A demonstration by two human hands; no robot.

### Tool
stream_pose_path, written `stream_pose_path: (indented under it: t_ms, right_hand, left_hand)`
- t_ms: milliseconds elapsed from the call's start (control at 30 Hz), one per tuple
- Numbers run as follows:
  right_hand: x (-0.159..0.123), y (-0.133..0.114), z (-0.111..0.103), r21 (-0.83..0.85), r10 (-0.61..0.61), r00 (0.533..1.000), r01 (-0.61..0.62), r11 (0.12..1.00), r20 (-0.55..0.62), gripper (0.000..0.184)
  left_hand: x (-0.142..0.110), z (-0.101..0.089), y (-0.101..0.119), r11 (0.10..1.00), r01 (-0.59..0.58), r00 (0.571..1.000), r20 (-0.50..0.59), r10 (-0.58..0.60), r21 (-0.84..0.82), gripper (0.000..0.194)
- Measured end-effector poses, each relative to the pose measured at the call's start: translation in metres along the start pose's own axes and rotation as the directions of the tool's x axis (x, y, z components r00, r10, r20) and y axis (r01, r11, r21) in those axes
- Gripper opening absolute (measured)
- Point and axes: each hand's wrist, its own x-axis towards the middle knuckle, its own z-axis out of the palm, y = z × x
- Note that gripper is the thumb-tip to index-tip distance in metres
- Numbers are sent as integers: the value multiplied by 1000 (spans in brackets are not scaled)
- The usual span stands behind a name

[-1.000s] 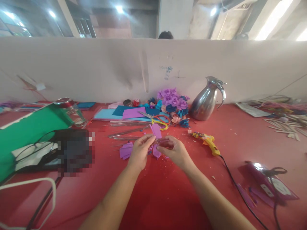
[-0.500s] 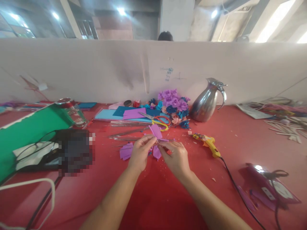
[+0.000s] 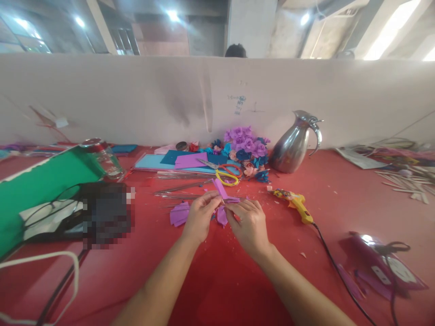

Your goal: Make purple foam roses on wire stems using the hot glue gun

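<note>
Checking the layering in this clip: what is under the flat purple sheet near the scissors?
A dark blue sheet shows past the purple sheet on both sides, with a light blue sheet lower in the pile. What the purple sheet directly covers cannot be seen.

Craft workshop, looks like. Long red worktable (image 3: 210, 285) against a pale partition (image 3: 118, 99), loaded with a yellow glue gun (image 3: 299, 208), scissors (image 3: 227, 176), thin wires (image 3: 180, 186), cut purple paper (image 3: 179, 214) and a pile of artificial flowers (image 3: 247, 145). Bare-walled hall (image 3: 204, 38) with lights (image 3: 172, 16) beyond.
</note>
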Motion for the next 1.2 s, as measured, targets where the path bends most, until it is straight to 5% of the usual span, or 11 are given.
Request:
stream_pose_path:
  t_ms: [267, 533, 900, 1200]
  right_hand:
    - [4, 4, 0, 383, 223, 963, -264, 885, 149, 15]
    - [10, 3, -6, 604, 270, 902, -427, 673, 337, 14]
    - [13, 4, -5, 710, 243, 845, -533, 460, 477, 13]
    - [12, 3, -5, 702, 235, 814, -578, 415, 531, 17]
  left_hand:
    - [0, -2, 3, 999, 42, 999, -17, -42, -22, 18]
    - [-1, -2, 8, 991, 73, 997, 15, -72, -114, 21]
    - [-3, -2, 10, 984, 112, 990, 107, -97, -139, 21]
    - [-4, -3, 10, 980, 142, 982, 146, -121, -137, 26]
